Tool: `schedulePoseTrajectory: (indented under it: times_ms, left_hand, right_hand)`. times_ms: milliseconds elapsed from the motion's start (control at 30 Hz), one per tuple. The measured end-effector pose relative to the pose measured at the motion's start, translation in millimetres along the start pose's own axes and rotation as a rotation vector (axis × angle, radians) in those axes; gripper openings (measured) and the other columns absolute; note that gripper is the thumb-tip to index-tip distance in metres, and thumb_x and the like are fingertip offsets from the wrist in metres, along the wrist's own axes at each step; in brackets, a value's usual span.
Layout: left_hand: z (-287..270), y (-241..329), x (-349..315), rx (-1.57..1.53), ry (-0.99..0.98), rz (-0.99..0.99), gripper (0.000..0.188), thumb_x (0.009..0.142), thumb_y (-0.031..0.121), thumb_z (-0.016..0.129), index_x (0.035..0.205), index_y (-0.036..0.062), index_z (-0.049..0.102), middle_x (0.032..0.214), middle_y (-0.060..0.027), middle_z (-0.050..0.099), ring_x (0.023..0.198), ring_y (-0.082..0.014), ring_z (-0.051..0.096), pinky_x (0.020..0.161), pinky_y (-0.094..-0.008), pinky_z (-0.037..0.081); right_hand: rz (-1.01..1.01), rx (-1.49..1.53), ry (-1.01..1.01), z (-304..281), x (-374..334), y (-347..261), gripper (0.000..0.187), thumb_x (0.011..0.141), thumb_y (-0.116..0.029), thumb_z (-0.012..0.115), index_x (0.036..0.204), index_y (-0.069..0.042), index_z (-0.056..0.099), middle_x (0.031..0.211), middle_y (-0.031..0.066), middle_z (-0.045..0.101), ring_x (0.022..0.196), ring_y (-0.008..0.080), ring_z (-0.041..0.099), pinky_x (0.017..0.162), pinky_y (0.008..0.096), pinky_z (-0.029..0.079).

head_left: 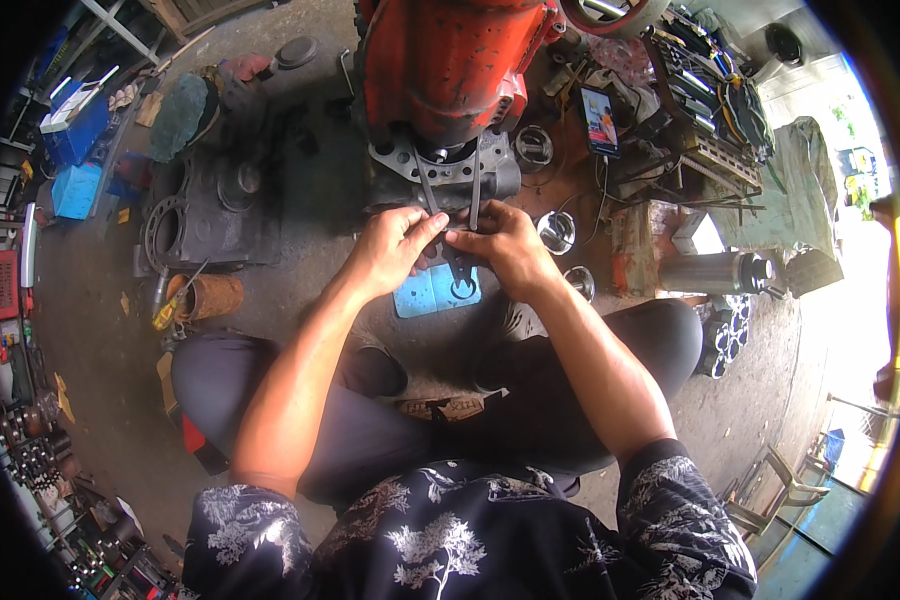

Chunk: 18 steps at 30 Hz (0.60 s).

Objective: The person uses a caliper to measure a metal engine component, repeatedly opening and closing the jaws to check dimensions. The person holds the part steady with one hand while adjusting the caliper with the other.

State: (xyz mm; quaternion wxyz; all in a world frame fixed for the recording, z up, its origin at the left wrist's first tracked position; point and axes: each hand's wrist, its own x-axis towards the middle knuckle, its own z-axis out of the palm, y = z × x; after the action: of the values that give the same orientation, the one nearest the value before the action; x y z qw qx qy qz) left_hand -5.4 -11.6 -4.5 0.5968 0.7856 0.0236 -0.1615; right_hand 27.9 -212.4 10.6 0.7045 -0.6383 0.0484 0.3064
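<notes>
In front of me, both hands hold a dark, pliers-like tool with two long, narrow arms that point away from me. My left hand pinches it beside the left arm, thumb forward. My right hand closes on it by the right arm, thumb toward the left one. The thumbs nearly meet, and fingers hide much of the tool's middle. Below the hands, a light-blue flat packet lies on the floor with a dark ring shape on it. Just beyond stands a red machine housing on a grey metal block.
Pistons stand at right, near a phone on a cable. A steel flask lies on a wooden box. An engine block and a rusty can are at left. A tool rack stands far right.
</notes>
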Motion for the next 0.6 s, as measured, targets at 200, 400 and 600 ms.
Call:
schedulePoseTrajectory:
  times_ms: [200, 400, 600]
  left_hand:
    - [0.2, -0.9, 1.6, 0.015, 0.009, 0.005, 0.046, 0.104, 0.042, 0.060, 0.085, 0.0003, 0.063, 0.070, -0.0032, 0.061, 0.059, -0.0105, 0.063, 0.052, -0.0279, 0.051]
    - [1.9, -0.7, 0.3, -0.008, 0.034, 0.026, 0.048, 0.103, 0.042, 0.062, 0.081, -0.0001, 0.061, 0.065, -0.0049, 0.061, 0.056, -0.0121, 0.064, 0.051, -0.0297, 0.051]
    - [2.1, 0.7, -0.1, -0.014, 0.041, 0.019, 0.047, 0.103, 0.041, 0.062, 0.081, -0.0004, 0.061, 0.064, -0.0051, 0.061, 0.056, -0.0118, 0.064, 0.052, -0.0303, 0.052]
  right_hand:
    - [0.007, 0.007, 0.000, 0.3, -0.7, -2.9, 0.041, 0.084, -0.004, 0.081, 0.115, 0.011, 0.059, 0.102, 0.0171, 0.073, 0.089, 0.0204, 0.071, 0.078, 0.0321, 0.059]
    - [0.001, -0.005, -0.005, 0.2, -3.0, -4.5, 0.042, 0.084, -0.004, 0.081, 0.117, 0.011, 0.059, 0.103, 0.0173, 0.073, 0.091, 0.0210, 0.072, 0.080, 0.0318, 0.059]
    - [-0.009, 0.011, 0.006, 1.0, -2.8, -2.3, 0.041, 0.084, -0.004, 0.080, 0.117, 0.011, 0.060, 0.104, 0.0169, 0.073, 0.093, 0.0212, 0.071, 0.081, 0.0325, 0.058]
